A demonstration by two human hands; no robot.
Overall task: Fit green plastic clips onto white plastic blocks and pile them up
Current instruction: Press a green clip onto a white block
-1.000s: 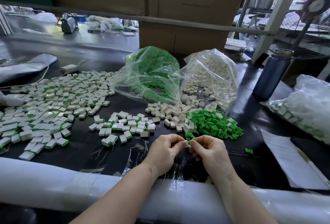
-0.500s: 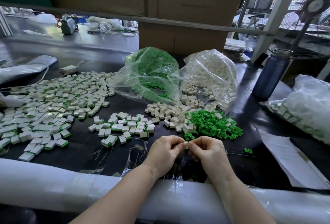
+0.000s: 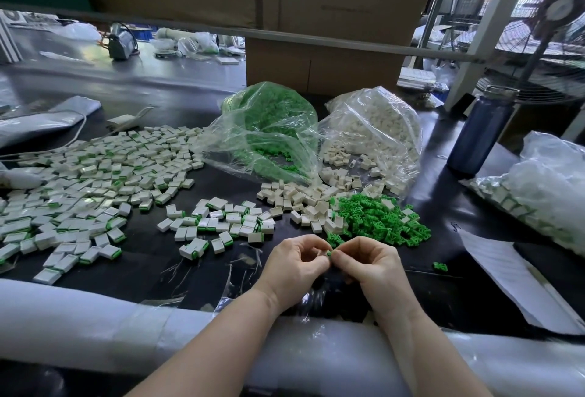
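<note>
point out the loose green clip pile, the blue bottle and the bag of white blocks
loose green clip pile point(image 3: 380, 221), head view, middle of the heap
blue bottle point(image 3: 481, 134), head view, middle of its body
bag of white blocks point(image 3: 380, 126), head view, plastic over the blocks inside

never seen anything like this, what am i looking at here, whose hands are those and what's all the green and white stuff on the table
There is no machine here. The picture comes from a camera worn on a person's head, looking down at their own two hands over a dark worktable. The left hand and the right hand meet in the middle and pinch a small green clip between their fingertips; a white block seems tucked in the left fingers, but it is mostly hidden. Just beyond the hands lie a loose green clips pile and bare white blocks. To the left spreads a large finished pile of white blocks with green edges. Behind stand two clear bags, a green clips bag and a white blocks bag. A blue bottle stands at the right.
</note>
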